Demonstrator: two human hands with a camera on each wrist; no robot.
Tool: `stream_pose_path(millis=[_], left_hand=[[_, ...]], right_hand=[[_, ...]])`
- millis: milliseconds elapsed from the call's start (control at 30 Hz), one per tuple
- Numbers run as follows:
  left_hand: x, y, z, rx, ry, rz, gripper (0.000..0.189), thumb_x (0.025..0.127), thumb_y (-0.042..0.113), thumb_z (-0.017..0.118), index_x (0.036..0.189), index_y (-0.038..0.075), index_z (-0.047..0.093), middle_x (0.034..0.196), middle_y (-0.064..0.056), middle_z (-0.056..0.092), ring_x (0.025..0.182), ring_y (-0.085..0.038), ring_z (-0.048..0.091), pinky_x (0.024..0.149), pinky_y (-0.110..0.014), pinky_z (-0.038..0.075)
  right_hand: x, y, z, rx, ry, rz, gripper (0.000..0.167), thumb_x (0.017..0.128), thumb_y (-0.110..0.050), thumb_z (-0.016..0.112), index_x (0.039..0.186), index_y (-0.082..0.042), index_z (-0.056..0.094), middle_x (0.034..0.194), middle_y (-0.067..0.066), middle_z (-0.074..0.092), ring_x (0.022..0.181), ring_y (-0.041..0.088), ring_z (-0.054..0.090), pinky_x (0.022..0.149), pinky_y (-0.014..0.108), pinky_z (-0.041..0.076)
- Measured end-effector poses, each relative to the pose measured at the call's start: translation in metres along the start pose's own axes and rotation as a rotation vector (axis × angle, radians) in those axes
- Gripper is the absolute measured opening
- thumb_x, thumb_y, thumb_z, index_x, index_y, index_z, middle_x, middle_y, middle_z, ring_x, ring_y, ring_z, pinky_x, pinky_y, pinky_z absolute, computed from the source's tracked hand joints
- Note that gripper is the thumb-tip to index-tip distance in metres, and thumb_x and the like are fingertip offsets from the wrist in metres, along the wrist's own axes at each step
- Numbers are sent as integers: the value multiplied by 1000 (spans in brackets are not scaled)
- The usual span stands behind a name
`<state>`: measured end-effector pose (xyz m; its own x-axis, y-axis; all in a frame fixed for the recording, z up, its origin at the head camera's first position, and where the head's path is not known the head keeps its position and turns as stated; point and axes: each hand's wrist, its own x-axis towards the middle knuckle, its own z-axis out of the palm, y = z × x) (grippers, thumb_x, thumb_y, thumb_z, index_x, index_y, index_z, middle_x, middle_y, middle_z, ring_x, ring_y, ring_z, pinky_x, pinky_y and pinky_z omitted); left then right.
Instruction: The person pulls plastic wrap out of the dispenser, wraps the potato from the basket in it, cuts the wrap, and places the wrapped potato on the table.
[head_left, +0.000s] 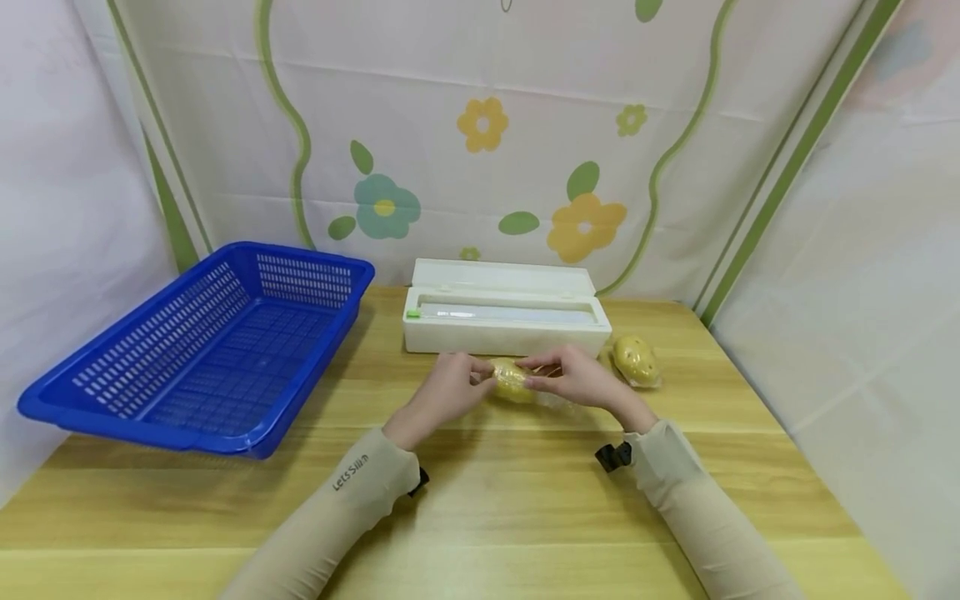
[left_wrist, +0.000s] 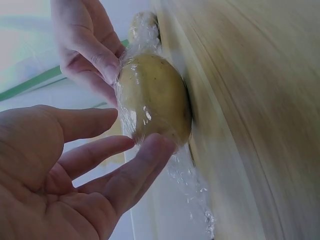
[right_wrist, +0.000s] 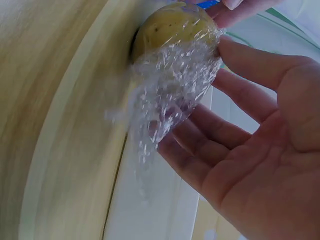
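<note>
A yellow potato (head_left: pixel 510 381) in clear plastic wrap lies on the table between both hands, in front of the white box. My left hand (head_left: pixel 452 383) holds the potato's left end, its fingertips (left_wrist: pixel 160 145) against the wrapped skin. From the other side my right hand (head_left: pixel 577 377) grips the loose plastic wrap (right_wrist: pixel 172 85) at the right end, thumb close to the potato and fingers behind the crumpled film. A loose tail of film hangs along the table. Another wrapped potato (head_left: pixel 636 362) lies to the right of the right hand.
A white plastic-wrap dispenser box (head_left: pixel 506 337) stands at the back with its lid up and a roll inside; a green slider (head_left: pixel 413 314) sits at its left. The blue basket (head_left: pixel 292 400) occupies the table's left side. Flowered cloth (head_left: pixel 427 117) hangs behind.
</note>
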<state>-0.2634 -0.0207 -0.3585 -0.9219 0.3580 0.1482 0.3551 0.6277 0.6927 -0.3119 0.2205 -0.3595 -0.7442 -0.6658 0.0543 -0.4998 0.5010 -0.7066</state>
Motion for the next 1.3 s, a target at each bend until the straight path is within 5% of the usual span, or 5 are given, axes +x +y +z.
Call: stream_pose_path(millis=[233, 467, 733, 1000, 1300], left_hand=[[1, -2, 2, -12, -18, 36, 27, 95, 18, 69, 113, -3, 72, 112, -20, 68, 91, -26, 68, 76, -36, 55], [2, -2, 2, 21, -27, 94, 21, 89, 26, 77, 92, 7, 70, 67, -8, 52, 56, -10, 39, 51, -26, 31], [1, -2, 3, 41, -84, 76, 48, 82, 26, 83, 120, 3, 66, 103, -11, 66, 86, -22, 60, 71, -32, 49], [0, -5, 4, 46, -89, 20, 64, 80, 21, 85, 134, -1, 57, 120, -13, 64, 92, -23, 62, 76, -33, 52], [1, -4, 2, 43, -108, -4, 62, 82, 22, 84, 135, 2, 57, 123, -10, 64, 92, -22, 62, 76, -33, 50]], right_hand=[[0, -9, 2, -91, 14, -7, 37, 89, -29, 75, 120, -9, 71, 93, 3, 73, 43, 6, 24, 43, 25, 33], [0, -15, -1, -85, -22, -36, 38, 89, -18, 75, 123, -1, 68, 97, 4, 73, 64, 11, 62, 56, 27, 50], [2, -14, 3, -40, -28, 9, 63, 77, -17, 86, 129, 6, 60, 79, 0, 67, 71, 16, 64, 65, 30, 55], [0, -15, 10, -57, 5, 63, 67, 77, -18, 86, 134, 1, 58, 127, 17, 56, 79, 17, 68, 68, 26, 56], [-1, -15, 11, -82, 9, 16, 67, 80, -21, 84, 136, 3, 56, 124, 16, 55, 82, 17, 67, 71, 24, 55]])
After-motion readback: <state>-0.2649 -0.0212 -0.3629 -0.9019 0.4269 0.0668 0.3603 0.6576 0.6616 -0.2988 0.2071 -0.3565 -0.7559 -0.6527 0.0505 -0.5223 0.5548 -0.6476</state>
